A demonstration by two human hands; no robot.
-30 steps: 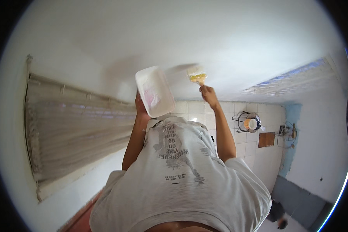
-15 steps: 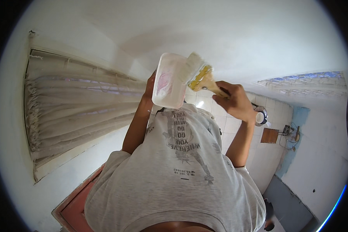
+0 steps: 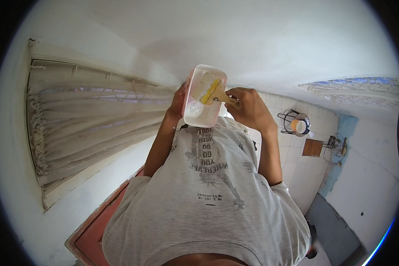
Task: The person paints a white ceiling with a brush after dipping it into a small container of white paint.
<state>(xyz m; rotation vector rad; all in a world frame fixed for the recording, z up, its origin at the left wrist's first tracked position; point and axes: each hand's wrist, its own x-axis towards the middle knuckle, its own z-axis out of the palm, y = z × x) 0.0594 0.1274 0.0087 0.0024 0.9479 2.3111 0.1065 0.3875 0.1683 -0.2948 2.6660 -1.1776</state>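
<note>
My left hand (image 3: 177, 100) grips the left side of a pinkish, translucent plastic tub (image 3: 201, 120), its mouth tilted toward me; most of those fingers are behind the tub. White paint (image 3: 193, 107) coats the inside. My right hand (image 3: 249, 107) is closed around the wooden handle of a wide paintbrush (image 3: 221, 95) with a yellow band. The brush's bristles are inside the tub, against its inner far part. Both hands are held in front of my chest, close to the white wall (image 3: 252, 48).
A curtained window (image 3: 97, 115) is in the wall at left. On the tiled floor (image 3: 292, 170) at right stands a stool (image 3: 288, 122) with a container (image 3: 300, 127) on it. A brown board (image 3: 312, 147) lies near cables (image 3: 337, 150). A reddish door (image 3: 99, 226) shows at lower left.
My right hand has brought the paintbrush left and down, from beside the tub's rim into the tub. The tub has shifted slightly right and its opening faces me more.
</note>
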